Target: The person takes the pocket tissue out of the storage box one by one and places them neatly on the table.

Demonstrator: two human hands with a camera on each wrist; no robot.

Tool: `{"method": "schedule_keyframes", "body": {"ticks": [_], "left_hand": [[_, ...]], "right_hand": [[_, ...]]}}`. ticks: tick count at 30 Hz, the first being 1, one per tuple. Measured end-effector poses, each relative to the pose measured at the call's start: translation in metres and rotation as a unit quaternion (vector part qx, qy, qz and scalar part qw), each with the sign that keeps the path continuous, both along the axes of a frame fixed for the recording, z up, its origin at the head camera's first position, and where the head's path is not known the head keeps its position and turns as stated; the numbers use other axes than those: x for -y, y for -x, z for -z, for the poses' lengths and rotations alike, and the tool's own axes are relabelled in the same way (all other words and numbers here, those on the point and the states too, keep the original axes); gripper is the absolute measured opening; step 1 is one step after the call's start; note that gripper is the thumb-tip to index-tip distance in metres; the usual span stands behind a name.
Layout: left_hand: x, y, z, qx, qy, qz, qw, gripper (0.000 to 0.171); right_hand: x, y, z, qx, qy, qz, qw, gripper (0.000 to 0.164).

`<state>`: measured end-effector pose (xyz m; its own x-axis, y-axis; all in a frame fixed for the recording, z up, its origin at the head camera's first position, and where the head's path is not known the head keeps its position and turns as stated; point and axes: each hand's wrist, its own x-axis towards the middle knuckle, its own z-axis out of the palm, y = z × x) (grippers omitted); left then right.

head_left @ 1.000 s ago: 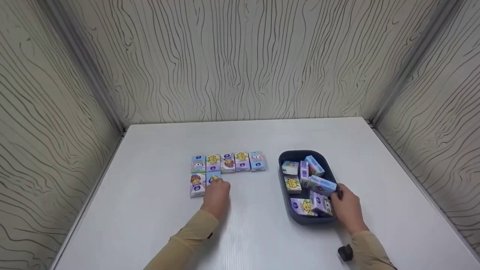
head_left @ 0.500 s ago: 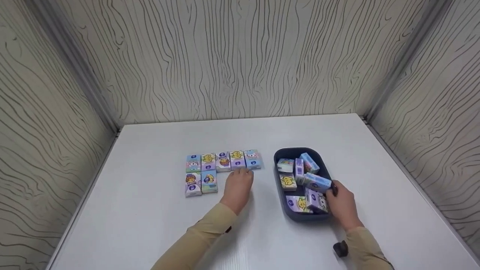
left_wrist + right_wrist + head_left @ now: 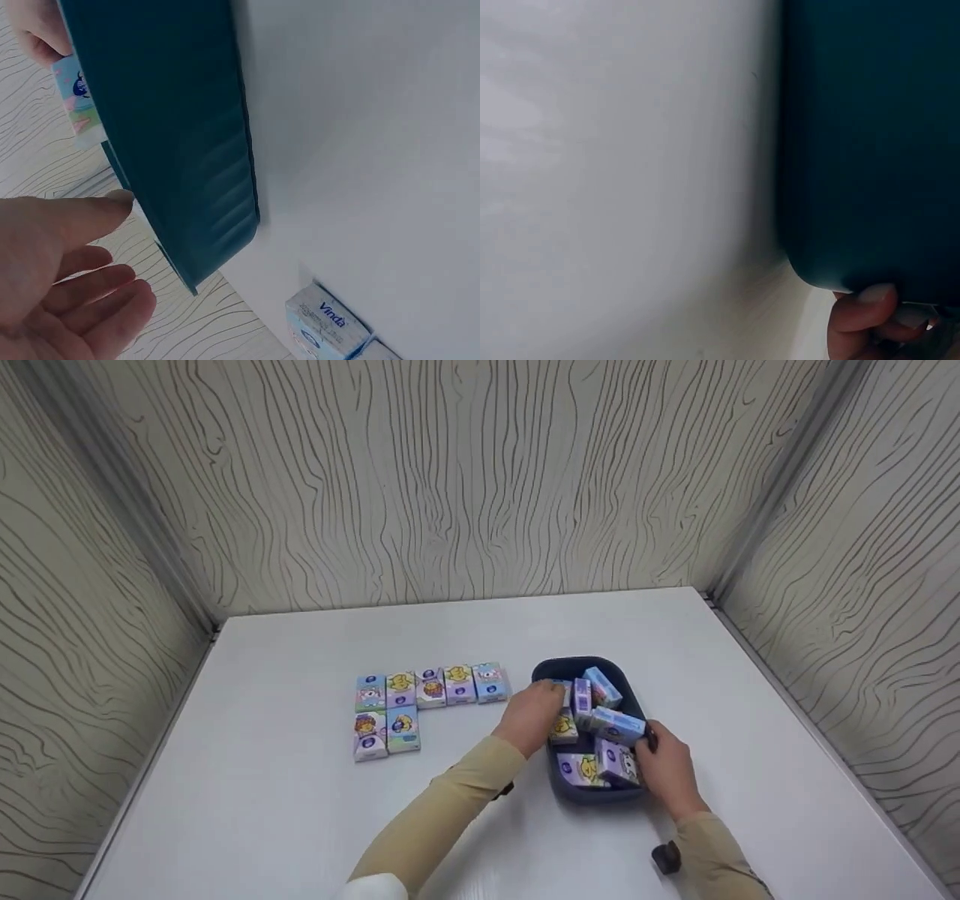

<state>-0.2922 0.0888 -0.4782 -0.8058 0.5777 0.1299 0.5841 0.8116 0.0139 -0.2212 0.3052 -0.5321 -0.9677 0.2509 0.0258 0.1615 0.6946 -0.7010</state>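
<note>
My left hand point(image 3: 531, 716) reaches over the left rim of a dark teal plastic basket point(image 3: 596, 793), beside a light tissue pack point(image 3: 564, 687) that it partly covers. In the left wrist view, its thumb lies near the rim and its fingers are loosely bent, with nothing between them. My right hand point(image 3: 667, 769) grips the basket's right side; in the right wrist view its fingers point(image 3: 862, 319) curl at the rim. Several small cartoon-printed tissue packs lie jumbled inside, including a blue one point(image 3: 619, 725) leaning by the right hand.
Left of the basket, several tissue packs point(image 3: 430, 688) lie side by side in a row on the white table point(image 3: 277, 780). Two more, including a blue one point(image 3: 403, 727), adjoin the row's left end in front. Patterned panels point(image 3: 450, 495) enclose the table's back and sides.
My left hand has left the blue pack in the front row and moved right to the basket. The right hand stays on the basket's side. The head view has shifted slightly.
</note>
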Motion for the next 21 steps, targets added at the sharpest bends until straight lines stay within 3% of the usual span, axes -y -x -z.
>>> {"method": "schedule_keyframes", "body": {"ticks": [6,16,21], "left_hand": [[-0.015,0.01,0.01,-0.002,0.025,0.031,0.9992,0.038],[-0.02,0.015,0.02,-0.101,0.093,0.059,0.9888,0.031],[-0.023,0.017,0.023,-0.097,0.102,0.055,0.9885,0.035]], "right_hand": [[0.001,0.0,0.001,0.005,0.011,0.003,1.0,0.041],[0.002,-0.001,0.0,0.007,0.014,0.001,1.0,0.043],[0.001,0.0,-0.001,0.01,0.014,-0.002,1.0,0.044]]}}
